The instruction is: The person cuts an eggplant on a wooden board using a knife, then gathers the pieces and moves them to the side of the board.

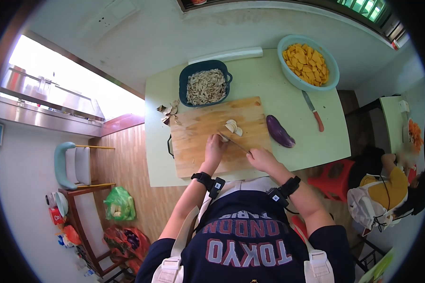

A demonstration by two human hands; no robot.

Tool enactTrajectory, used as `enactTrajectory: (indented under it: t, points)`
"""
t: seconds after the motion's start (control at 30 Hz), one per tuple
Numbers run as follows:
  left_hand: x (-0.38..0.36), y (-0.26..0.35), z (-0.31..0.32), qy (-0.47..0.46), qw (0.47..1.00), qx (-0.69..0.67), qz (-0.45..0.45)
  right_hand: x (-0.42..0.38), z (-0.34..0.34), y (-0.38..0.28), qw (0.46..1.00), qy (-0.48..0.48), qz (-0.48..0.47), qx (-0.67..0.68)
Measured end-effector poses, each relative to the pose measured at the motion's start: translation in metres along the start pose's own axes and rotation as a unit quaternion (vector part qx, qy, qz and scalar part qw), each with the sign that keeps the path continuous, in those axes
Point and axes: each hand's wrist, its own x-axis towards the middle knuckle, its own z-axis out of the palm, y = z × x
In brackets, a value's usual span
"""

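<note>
My left hand (215,149) is closed, its fingertips pinching a small pale piece (223,138) against the wooden cutting board (198,158). My right hand (262,159) is wrapped round the handle of a kitchen knife (237,145), whose blade reaches left to that piece, right at my left fingertips. Just beyond the blade lie several thin white slices (233,127), partly overlapping on the board. A whole purple eggplant (280,131) rests on the table, beside the board's right edge.
The pale green table (311,151) also bears a dark basket (182,85) of greyish shreds, a blue bowl (334,70) of orange slices, a red-handled knife (313,111) and dark peelings (169,112). Another person (387,184) sits at right near a red stool (333,180).
</note>
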Motion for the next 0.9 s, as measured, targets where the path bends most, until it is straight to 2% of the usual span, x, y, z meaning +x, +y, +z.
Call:
enactTrajectory:
  t: [0.1, 0.17, 0.27, 0.4, 0.5, 0.6, 0.7, 0.8, 0.9]
  points:
    - [-0.002, 0.003, -0.002, 0.043, 0.999, -0.013, 0.028, 0.000, 0.001, -0.001, 1.000, 0.008, 0.005, -0.012]
    - [-0.003, -0.002, -0.001, 0.068, 0.994, -0.089, 0.016, 0.001, 0.002, -0.003, 1.000, 0.003, 0.004, -0.009]
    - [-0.003, -0.006, -0.002, 0.048, 0.996, -0.043, 0.054, 0.005, 0.007, -0.001, 1.000, 0.003, -0.008, -0.011]
    - [-0.002, 0.001, -0.006, 0.044, 0.997, -0.052, 0.046, 0.002, 0.008, -0.002, 0.999, 0.014, -0.029, -0.036]
    - [-0.002, 0.000, -0.009, 0.029, 0.997, -0.008, 0.073, 0.000, 0.004, -0.009, 0.999, 0.004, -0.012, -0.033]
    - [0.001, 0.002, -0.013, 0.012, 0.998, 0.017, 0.062, -0.005, 0.000, -0.025, 0.998, 0.020, 0.019, -0.057]
    - [0.005, 0.004, -0.013, 0.009, 1.000, 0.012, 0.013, -0.008, 0.009, -0.037, 0.997, 0.044, 0.029, -0.063]
    - [0.008, 0.002, -0.011, 0.003, 0.998, -0.046, -0.031, -0.010, 0.013, -0.044, 0.996, 0.024, 0.037, -0.080]
    - [0.005, -0.003, -0.010, 0.019, 0.998, -0.062, -0.003, -0.014, 0.016, -0.047, 0.997, 0.025, 0.039, -0.068]
